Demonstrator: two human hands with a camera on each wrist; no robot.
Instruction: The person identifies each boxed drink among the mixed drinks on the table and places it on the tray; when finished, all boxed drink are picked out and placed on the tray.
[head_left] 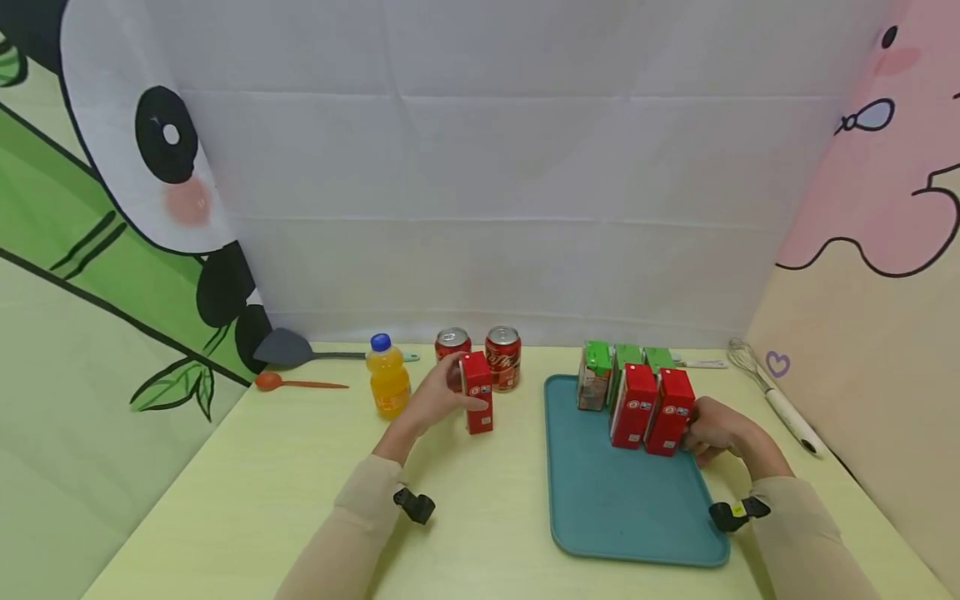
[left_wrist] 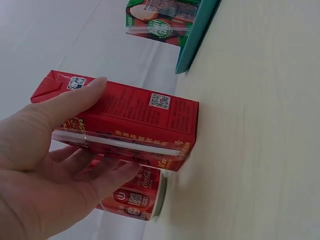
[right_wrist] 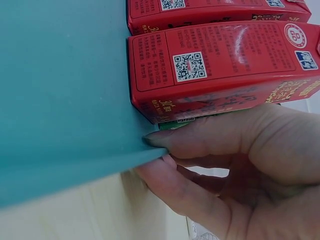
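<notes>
My left hand (head_left: 437, 395) holds a red drink carton (head_left: 478, 398) upright, thumb on one face and fingers at the opposite side. A straw is stuck along that carton (left_wrist: 135, 120) in the left wrist view. Just behind it stand two cola cans (head_left: 504, 358), one partly covered by the hand. My right hand (head_left: 718, 429) pinches the right rim of a teal tray (head_left: 626, 517); the right wrist view shows thumb above and fingers below the tray edge (right_wrist: 135, 159). Two red cartons (head_left: 670, 412) stand on the tray close to that hand, with several green cartons (head_left: 595, 375) behind them.
Left of the cans stands an orange juice bottle (head_left: 388, 379) with a blue cap. A dark spatula (head_left: 288, 348) and an orange spoon (head_left: 272, 382) lie at the far left. A whisk (head_left: 780, 404) lies along the right edge. A white curtain (head_left: 495, 192) hangs behind the table.
</notes>
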